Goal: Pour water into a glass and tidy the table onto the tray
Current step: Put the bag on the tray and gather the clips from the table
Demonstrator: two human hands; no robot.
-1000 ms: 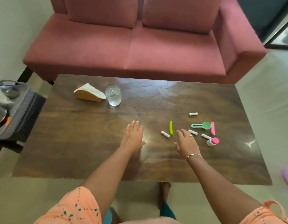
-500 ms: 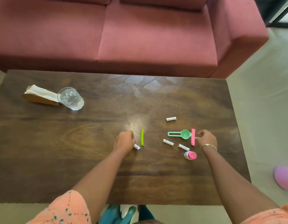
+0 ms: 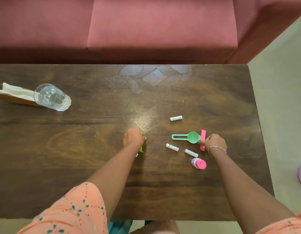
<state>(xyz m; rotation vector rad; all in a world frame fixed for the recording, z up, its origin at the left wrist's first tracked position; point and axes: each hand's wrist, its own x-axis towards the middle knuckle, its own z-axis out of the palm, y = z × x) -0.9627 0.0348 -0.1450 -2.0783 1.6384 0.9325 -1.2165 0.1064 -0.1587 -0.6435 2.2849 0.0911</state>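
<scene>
Fingers first: my view has the left hand (image 3: pixel 133 137) curled knuckles-up over the lime clip (image 3: pixel 141 148). The tips are hidden, so I can't tell how tight the grip is, and a white end pokes out under the wrist. That's well left of the green scoop (image 3: pixel 186 137). The right hand (image 3: pixel 214 142) pinches the pink clip (image 3: pixel 203 135) btw thumb and fingertips, hard by the scoop's bowl on its right. One battery (image 3: pixel 176 118) lies beyond the scoop, w/ two more batteries (image 3: pixel 172 147) just on my side of it. The pink-capped bottle (image 3: pixel 199 163) is nearer me again. The glass (image 3: pixel 51 97) sits far left of the scoop, just beside the napkin holder (image 3: pixel 12 95), all on the wood table (image 3: pixel 95 166).
</scene>
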